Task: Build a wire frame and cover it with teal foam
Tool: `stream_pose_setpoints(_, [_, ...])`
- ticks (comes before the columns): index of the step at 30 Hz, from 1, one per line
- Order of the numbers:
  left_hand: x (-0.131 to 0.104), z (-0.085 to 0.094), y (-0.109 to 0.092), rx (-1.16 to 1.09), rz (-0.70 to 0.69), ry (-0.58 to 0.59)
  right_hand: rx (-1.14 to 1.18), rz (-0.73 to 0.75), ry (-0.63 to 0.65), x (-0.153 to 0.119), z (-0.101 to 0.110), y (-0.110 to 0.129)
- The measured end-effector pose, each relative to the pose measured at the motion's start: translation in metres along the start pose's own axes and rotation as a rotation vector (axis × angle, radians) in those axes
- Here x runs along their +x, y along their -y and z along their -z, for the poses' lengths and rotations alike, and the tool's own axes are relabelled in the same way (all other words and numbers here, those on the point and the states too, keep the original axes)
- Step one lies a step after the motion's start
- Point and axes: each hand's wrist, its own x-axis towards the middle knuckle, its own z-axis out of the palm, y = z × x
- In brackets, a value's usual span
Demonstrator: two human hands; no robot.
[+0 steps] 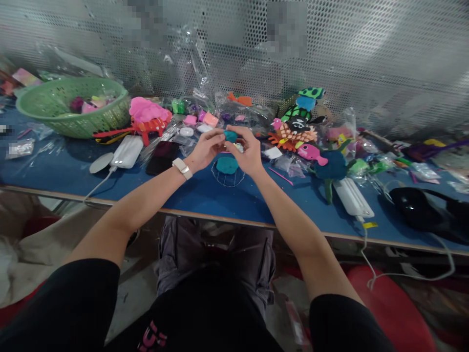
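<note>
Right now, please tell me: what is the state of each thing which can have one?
Teal lump: held between left hand and right hand.
Lower teal piece: not held.
Green basket: upright, partly filled.
Left white device: plugged in.
Right white device: plugged in.
Dark slab: lying flat, unlit.
Pink stick: lying flat.

From where I stand, the light is dim and grey, with pale glare across the perforated panel (pixel 366 63) at upper right. Shadow darkens the space beneath the table (pixel 200 195); the outer edges stretch and blur, and patches up top are pixelated.
</note>
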Motion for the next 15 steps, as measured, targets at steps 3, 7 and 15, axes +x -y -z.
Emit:
stream_pose_setpoints(3, [0.000,0.001,-0.004,0.011,0.028,0.035,-0.078,0.050,-0.102,0.001,0.002,-0.003])
stream_pose_setpoints(7, [0.000,0.002,-0.012,0.003,0.067,0.073,-0.060,0.070,-0.213,0.006,0.011,-0.012])
stream_pose_setpoints(15, [-0.003,0.003,-0.011,0.038,0.029,0.122,-0.083,0.080,-0.147,-0.002,0.007,-0.003])
